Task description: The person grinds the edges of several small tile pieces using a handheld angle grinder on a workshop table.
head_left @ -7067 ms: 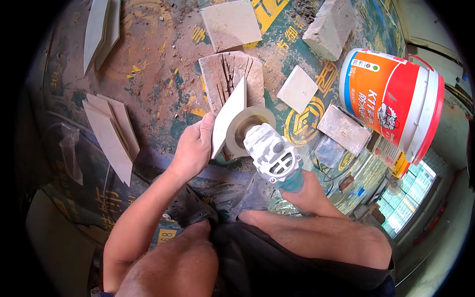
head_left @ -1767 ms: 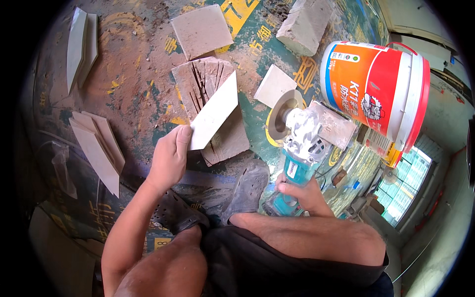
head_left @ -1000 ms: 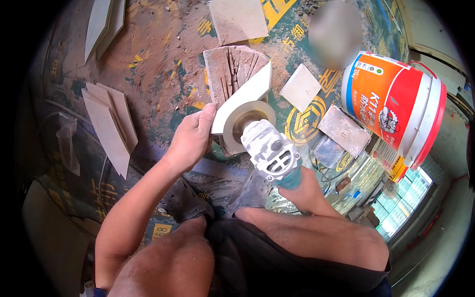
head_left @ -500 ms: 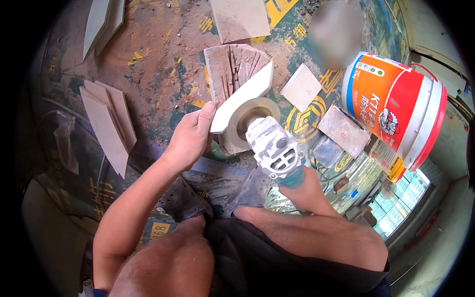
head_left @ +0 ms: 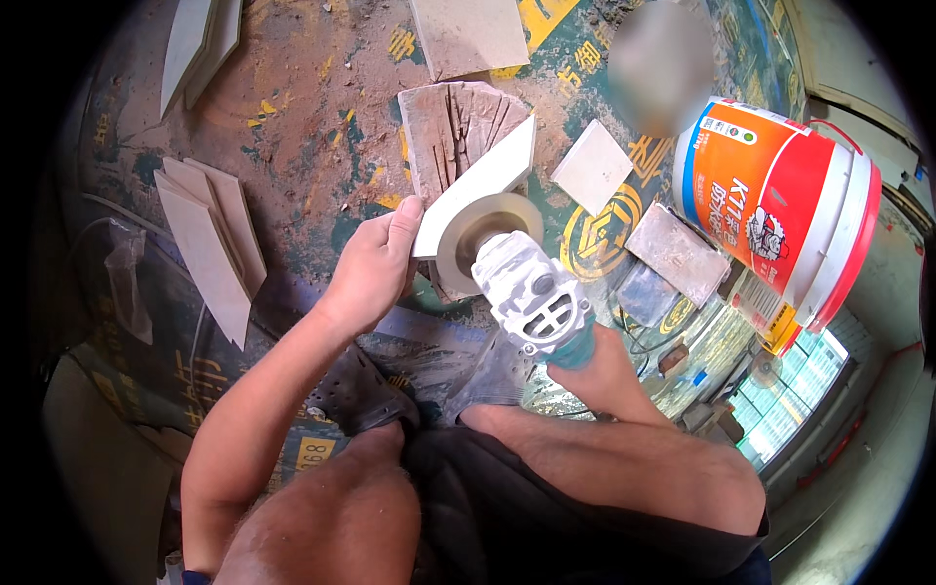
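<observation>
My left hand (head_left: pixel 375 258) grips a cut piece of pale tile (head_left: pixel 487 185) at its near left end, thumb on top. The tile's slanted strip lies over a thick, scored block (head_left: pixel 458 127) with several deep grooves. In my right hand (head_left: pixel 606 375) is an angle grinder (head_left: pixel 536 292) with a dusty white head and a teal body. Its round disc (head_left: pixel 499 210) looks blurred and meets the tile's near long edge, close to my left fingers. The fingers of my right hand are partly hidden behind the grinder.
Stacked cut tiles (head_left: pixel 214 239) lie at the left, and more (head_left: pixel 202 49) farther off. A square tile (head_left: pixel 468 34) and a small tile piece (head_left: pixel 593 166) lie beyond the block. A dusty brick-like block (head_left: pixel 678 253) and an orange-and-white bucket (head_left: pixel 770 210) stand right. Reddish dust covers the floor sheet.
The grinder has shifted slightly left along the tile's edge, toward my left hand. My left hand keeps its hold on the tile, nearly still.
</observation>
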The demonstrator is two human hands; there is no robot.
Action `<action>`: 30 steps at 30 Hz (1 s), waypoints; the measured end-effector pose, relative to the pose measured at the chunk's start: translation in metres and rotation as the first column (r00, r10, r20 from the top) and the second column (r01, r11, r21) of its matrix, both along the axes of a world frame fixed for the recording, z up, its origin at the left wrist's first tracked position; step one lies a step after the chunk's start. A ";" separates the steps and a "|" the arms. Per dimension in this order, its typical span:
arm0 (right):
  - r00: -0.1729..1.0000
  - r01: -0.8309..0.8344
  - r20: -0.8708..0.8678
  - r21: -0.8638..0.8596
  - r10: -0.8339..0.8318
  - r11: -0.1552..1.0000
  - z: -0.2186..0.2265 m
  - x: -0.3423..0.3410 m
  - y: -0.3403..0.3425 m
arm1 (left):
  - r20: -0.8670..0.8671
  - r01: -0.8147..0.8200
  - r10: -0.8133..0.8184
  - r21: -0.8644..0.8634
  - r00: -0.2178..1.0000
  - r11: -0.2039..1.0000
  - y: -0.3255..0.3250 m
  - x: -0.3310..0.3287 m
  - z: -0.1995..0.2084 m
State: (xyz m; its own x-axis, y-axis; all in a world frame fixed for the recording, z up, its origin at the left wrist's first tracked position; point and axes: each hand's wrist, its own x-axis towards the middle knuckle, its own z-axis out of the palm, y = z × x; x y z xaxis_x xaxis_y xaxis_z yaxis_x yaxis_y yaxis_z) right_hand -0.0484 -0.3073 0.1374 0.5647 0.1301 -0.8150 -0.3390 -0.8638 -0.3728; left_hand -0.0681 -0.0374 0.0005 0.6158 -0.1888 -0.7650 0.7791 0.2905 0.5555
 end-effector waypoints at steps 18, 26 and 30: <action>0.999 0.024 -0.023 0.018 -0.024 1.000 0.000 0.003 0.000 | 0.007 -0.014 0.014 0.007 1.000 1.000 -0.002 0.000 -0.002; 0.999 0.027 -0.023 0.008 -0.027 1.000 0.000 0.001 0.001 | -0.015 -0.001 0.000 -0.019 1.000 1.000 0.000 0.001 -0.001; 1.000 0.008 -0.024 0.012 -0.007 1.000 -0.002 0.003 -0.002 | 0.015 0.023 -0.023 0.011 1.000 1.000 0.001 -0.001 -0.004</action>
